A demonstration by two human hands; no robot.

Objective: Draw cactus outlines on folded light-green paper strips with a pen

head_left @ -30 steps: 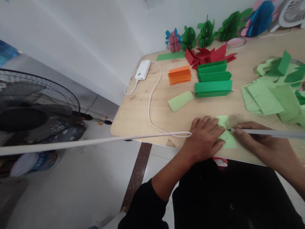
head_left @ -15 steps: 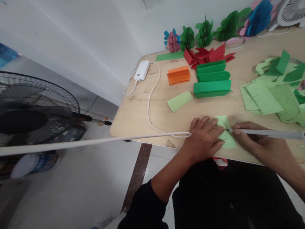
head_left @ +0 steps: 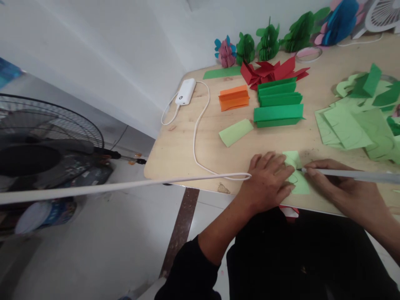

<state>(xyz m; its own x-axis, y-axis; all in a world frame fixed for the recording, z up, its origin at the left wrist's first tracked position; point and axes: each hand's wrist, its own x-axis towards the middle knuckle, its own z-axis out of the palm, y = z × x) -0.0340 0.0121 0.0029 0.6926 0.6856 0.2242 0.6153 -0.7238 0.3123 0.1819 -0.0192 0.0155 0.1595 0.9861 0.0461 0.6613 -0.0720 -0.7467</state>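
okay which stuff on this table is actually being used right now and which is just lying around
In use:
left hand pressing flat on the light green paper
right hand holding the pen, tip on that paper

Lying about:
dark green folded stack
orange folded stack
red folded papers
loose light green strip
power bank

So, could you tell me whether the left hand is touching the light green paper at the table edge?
Touching: the head view shows the left hand pressed flat on the light green paper, covering its left part.
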